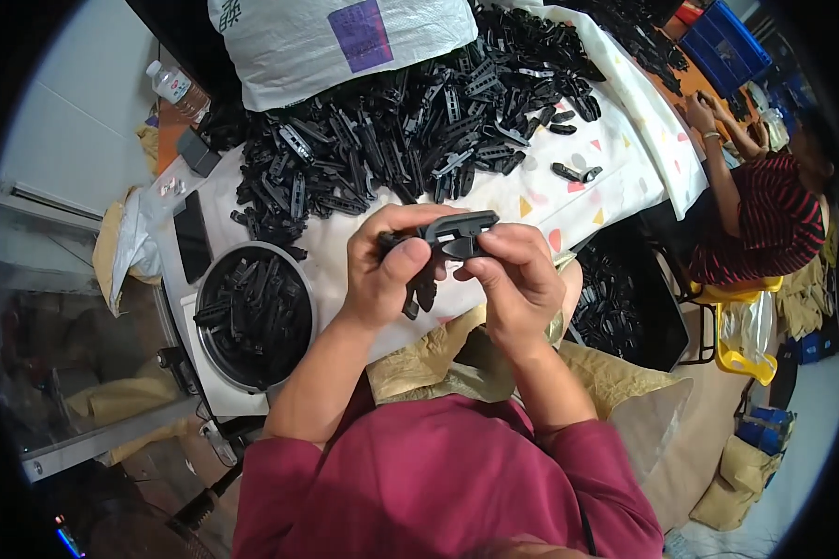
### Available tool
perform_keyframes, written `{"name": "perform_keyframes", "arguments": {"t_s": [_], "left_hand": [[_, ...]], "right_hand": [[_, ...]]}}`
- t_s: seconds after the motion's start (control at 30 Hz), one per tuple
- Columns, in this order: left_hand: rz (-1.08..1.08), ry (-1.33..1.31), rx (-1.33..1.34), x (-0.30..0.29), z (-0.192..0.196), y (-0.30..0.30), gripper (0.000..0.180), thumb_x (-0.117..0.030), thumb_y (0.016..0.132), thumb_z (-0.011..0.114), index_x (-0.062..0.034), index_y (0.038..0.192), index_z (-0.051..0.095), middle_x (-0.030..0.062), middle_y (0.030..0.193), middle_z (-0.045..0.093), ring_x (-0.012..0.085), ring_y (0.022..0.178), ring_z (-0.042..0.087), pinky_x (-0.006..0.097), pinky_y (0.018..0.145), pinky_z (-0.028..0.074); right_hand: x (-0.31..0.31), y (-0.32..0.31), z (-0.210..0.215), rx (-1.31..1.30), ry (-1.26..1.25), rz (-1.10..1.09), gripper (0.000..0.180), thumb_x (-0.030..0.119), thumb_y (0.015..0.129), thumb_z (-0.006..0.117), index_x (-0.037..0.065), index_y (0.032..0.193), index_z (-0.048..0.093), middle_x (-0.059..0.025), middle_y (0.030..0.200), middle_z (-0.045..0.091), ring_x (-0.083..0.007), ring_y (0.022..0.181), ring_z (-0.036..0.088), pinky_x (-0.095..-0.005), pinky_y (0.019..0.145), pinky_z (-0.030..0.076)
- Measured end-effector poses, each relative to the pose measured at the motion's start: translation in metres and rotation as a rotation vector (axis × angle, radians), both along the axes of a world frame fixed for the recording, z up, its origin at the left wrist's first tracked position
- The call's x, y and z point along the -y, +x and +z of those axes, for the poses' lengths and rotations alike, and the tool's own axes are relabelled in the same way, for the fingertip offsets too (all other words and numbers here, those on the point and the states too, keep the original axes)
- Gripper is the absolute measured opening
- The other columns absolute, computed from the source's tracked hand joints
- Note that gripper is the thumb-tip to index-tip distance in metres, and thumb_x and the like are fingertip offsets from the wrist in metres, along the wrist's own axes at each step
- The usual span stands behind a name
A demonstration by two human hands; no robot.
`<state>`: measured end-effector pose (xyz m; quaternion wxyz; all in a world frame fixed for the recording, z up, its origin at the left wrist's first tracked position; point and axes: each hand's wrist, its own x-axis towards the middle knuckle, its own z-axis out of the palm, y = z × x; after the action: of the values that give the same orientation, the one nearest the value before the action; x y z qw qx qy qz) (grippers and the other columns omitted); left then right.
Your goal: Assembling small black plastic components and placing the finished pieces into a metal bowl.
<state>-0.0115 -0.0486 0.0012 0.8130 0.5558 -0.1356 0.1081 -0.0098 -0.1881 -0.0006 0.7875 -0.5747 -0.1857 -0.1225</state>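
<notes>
In front of my chest, both hands meet at a black plastic part [461, 224] with an elongated, curved shape and an opening along it. My left hand [382, 275] is closed around one end, with more dark pieces jutting out below its fingers. Thumb and fingers of my right hand [524, 284] pinch a smaller tapered black piece [461, 249] against the first part's right end. Whether the two pieces are joined cannot be made out. Beyond my hands lies a large heap of similar black plastic parts [373, 149] on the patterned tablecloth [531, 200].
A round bowl [309, 326] of black parts stands at the left, near a phone [192, 238] and a bottle [179, 91]. A white sack [280, 56] rests on the heap. Black parts fill a dark bin [676, 321] at right. Another person [755, 219] sits farther right, beside a blue crate [727, 47].
</notes>
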Motion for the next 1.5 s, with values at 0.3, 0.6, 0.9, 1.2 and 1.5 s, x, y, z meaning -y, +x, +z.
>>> {"name": "perform_keyframes", "arguments": {"t_s": [0.3, 0.6, 0.9, 1.2, 1.5], "left_hand": [[-0.083, 0.215, 0.132, -0.014, 0.008, -0.005, 0.038, -0.019, 0.070, 0.076, 0.0009, 0.096, 0.057, 0.0156, 0.101, 0.062, 0.0172, 0.083, 0.061, 0.027, 0.074, 0.048], [-0.094, 0.024, -0.063, -0.021, -0.001, -0.021, 0.036, -0.016, 0.071, 0.074, 0.0029, 0.096, 0.058, 0.0157, 0.093, 0.064, 0.0202, 0.089, 0.061, 0.031, 0.082, 0.047], [0.804, 1.122, -0.313, -0.098, 0.016, -0.082, 0.038, -0.013, 0.073, 0.069, -0.0070, 0.109, 0.057, 0.0110, 0.084, 0.064, 0.0178, 0.078, 0.062, 0.029, 0.070, 0.049], [0.878, 1.718, -0.572, -0.142, -0.011, -0.095, 0.077, -0.044, 0.070, 0.068, -0.0058, 0.131, 0.037, 0.0149, 0.124, 0.047, 0.0314, 0.118, 0.039, 0.042, 0.099, 0.030], [0.781, 1.815, -0.160, -0.102, 0.006, -0.055, 0.059, -0.037, 0.071, 0.068, -0.0120, 0.121, 0.050, 0.0153, 0.124, 0.046, 0.0358, 0.114, 0.042, 0.047, 0.097, 0.032]], "right_hand": [[0.013, -0.005, -0.008, 0.128, -0.265, -0.002, 0.022, -0.005, 0.077, 0.063, -0.005, 0.097, 0.058, -0.0131, 0.101, 0.049, -0.0187, 0.082, 0.058, -0.0278, 0.071, 0.053], [0.010, -0.012, 0.013, 0.308, -0.690, -0.095, 0.041, 0.012, 0.069, 0.074, -0.003, 0.101, 0.053, -0.0156, 0.087, 0.058, -0.0244, 0.071, 0.059, -0.0287, 0.061, 0.049], [0.023, 0.039, -0.051, -0.099, -1.063, 0.043, 0.038, 0.016, 0.074, 0.068, 0.004, 0.108, 0.056, -0.0129, 0.096, 0.061, -0.0244, 0.081, 0.061, -0.0314, 0.069, 0.048], [0.011, 0.129, -0.087, 0.248, -1.436, -0.187, 0.029, 0.005, 0.072, 0.052, 0.010, 0.098, 0.064, -0.0097, 0.100, 0.056, -0.0287, 0.093, 0.055, -0.0359, 0.076, 0.047], [0.000, 0.085, -0.084, 0.153, -1.523, -0.201, 0.036, 0.033, 0.073, 0.064, 0.003, 0.091, 0.061, -0.0127, 0.104, 0.054, -0.0308, 0.092, 0.053, -0.0388, 0.073, 0.049]]}}
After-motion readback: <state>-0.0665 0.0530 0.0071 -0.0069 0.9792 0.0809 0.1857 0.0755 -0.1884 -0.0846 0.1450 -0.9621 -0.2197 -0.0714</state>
